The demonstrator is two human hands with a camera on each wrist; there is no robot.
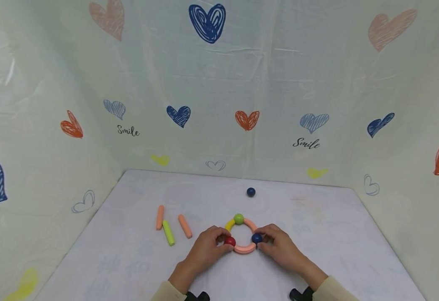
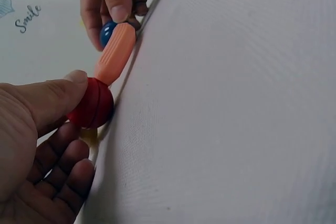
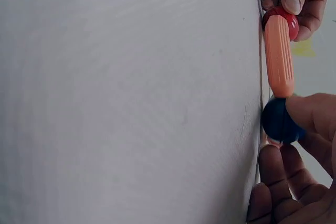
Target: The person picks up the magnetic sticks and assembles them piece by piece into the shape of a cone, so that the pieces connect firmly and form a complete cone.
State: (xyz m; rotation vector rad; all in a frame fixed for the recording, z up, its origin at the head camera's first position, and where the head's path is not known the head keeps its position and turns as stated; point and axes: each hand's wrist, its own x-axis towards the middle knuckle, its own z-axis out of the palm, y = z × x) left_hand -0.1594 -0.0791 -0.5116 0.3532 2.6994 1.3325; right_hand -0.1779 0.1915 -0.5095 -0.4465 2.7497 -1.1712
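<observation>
A ring of curved pieces and balls lies on the table in the head view. At its near left my left hand pinches a red ball between thumb and fingers. Opposite, my right hand pinches a dark blue ball. A curved salmon piece spans the two balls on the near side. Farther round, a yellow curved piece, a green ball and another salmon curved piece make up the far half. Whether every joint is tight cannot be told.
Left of the ring lie two straight salmon sticks and a lime-green stick. A second dark blue ball sits beyond the ring. White curtains with printed hearts stand behind and beside the white table.
</observation>
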